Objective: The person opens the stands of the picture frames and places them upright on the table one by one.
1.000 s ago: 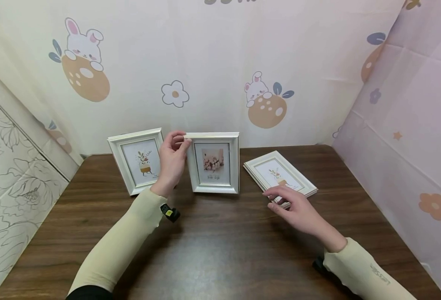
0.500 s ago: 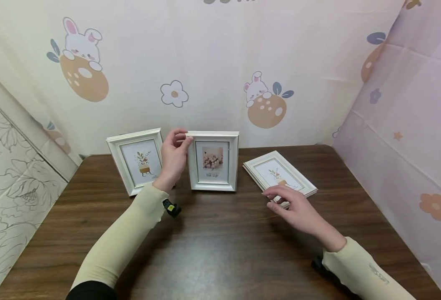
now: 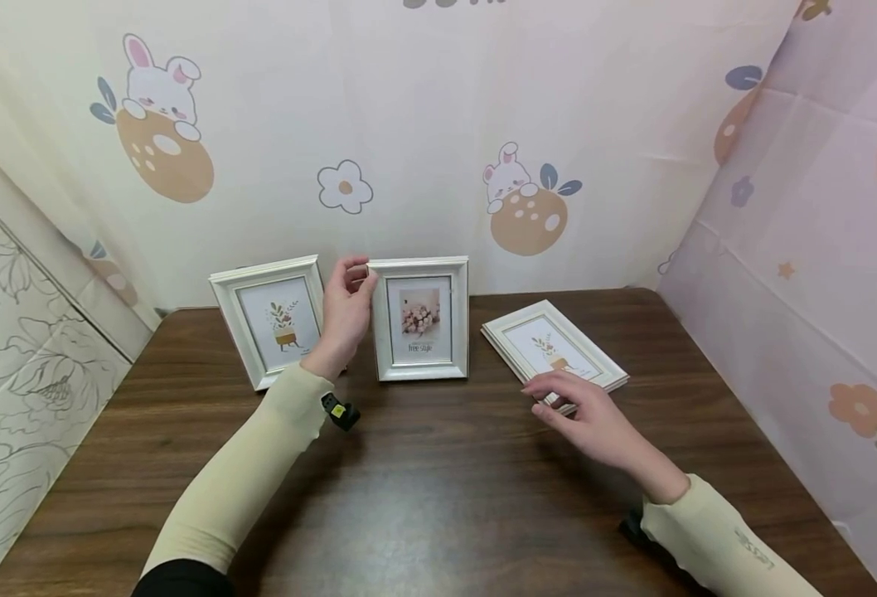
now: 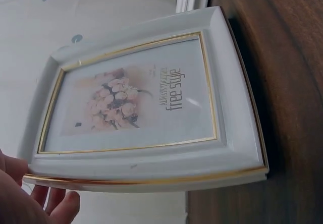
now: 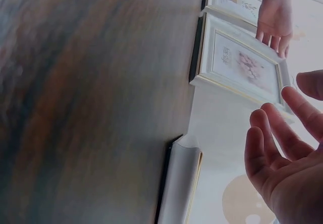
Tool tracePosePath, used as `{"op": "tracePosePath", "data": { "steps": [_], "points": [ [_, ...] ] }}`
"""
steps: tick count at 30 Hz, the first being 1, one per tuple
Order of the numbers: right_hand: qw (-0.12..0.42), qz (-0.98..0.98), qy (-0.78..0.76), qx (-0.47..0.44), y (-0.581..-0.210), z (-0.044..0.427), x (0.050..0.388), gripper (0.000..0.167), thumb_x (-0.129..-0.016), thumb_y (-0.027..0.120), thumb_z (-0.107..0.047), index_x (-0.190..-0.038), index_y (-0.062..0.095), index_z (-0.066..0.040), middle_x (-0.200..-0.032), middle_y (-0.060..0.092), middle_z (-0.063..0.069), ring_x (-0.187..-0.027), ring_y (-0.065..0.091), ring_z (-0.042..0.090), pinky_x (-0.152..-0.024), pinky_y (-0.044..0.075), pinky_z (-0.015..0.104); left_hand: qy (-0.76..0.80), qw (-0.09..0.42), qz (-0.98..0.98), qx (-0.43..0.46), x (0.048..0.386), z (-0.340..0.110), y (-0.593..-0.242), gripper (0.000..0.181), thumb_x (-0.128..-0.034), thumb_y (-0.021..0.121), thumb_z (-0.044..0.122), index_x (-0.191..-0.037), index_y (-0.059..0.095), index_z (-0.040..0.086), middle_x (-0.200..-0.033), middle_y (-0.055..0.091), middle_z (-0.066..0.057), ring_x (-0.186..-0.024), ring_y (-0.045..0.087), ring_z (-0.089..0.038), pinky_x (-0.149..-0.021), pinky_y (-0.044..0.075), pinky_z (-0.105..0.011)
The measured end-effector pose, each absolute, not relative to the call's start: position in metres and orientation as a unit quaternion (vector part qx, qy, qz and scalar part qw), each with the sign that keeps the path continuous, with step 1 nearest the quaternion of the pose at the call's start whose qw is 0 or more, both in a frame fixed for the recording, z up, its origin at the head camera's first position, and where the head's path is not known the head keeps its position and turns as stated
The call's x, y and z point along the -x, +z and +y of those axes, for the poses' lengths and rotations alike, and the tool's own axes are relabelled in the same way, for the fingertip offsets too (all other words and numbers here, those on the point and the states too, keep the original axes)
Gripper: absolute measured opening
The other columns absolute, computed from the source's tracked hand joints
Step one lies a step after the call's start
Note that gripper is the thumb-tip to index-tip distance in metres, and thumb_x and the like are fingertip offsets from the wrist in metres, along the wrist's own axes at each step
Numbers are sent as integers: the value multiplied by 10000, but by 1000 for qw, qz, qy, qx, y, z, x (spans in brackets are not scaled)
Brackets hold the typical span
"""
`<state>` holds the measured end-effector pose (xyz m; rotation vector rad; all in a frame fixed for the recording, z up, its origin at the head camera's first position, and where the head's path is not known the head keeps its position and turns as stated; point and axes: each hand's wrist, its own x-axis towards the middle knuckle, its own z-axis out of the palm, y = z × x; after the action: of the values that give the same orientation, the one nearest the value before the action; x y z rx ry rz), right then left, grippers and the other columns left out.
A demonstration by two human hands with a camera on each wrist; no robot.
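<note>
My left hand [image 3: 344, 319] pinches the upper left corner of a white picture frame [image 3: 420, 319] with a gold inner line and a pink flower print. This frame stands upright in the middle of the table, facing me; in the left wrist view the thumb is in front and the fingers behind. My right hand [image 3: 586, 419], fingers loosely bent and holding nothing, hovers by the near corner of a white frame [image 3: 546, 340] lying flat on the right. Whether it touches that frame I cannot tell. Left of the middle stands another white frame [image 3: 274, 327] with a potted plant print, partly hidden by my left hand.
The brown wooden table [image 3: 438, 514] carries all the frames along its back. Behind it hangs a pale curtain [image 3: 259, 124] with rabbit and flower prints. Another printed curtain [image 3: 804, 232] closes the right side.
My left hand has turned the middle frame slightly and shifted it a little left, so its right side edge no longer shows. My right hand and the other frames have stayed in place.
</note>
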<state>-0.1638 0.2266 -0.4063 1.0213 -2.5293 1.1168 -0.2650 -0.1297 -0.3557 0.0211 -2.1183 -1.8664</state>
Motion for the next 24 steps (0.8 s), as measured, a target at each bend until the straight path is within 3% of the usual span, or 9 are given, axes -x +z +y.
{"op": "tracePosePath", "data": {
  "steps": [5,13,20,24],
  "points": [
    [87,-856,382,-337,-407,228,164,282,-900,715,-31,-1138,697,-181,-1135,662,-59,-974,630,176,-766,559,333,-660,136,-739,-20,266,-133,-361,346,-1035,529,104,-1379,504,133,-1344,570,-77,-1193,524,-206,-990,455,-363],
    [84,-859,382,-332,-406,229,164,279,-902,714,-39,-1143,695,-179,-1139,659,-66,-974,630,171,-775,555,330,-668,127,-733,-20,268,-133,-363,359,-1034,525,85,-1386,506,153,-1375,561,-63,-1221,516,-192,-1006,450,-353],
    [84,-858,380,-335,-405,229,163,253,-911,712,-54,-1135,697,-172,-1131,661,-47,-968,637,195,-759,565,326,-670,138,-730,-15,266,-132,-360,397,-1021,564,111,-1409,499,162,-1405,533,-41,-1281,482,-182,-1039,434,-350],
    [88,-856,383,-335,-403,230,164,262,-903,713,-28,-1126,700,-166,-1130,659,-38,-960,630,168,-742,566,324,-657,156,-738,-6,261,-132,-357,412,-1009,588,127,-1412,502,134,-1429,495,-48,-1340,425,-201,-1105,358,-388]
  ]
}}
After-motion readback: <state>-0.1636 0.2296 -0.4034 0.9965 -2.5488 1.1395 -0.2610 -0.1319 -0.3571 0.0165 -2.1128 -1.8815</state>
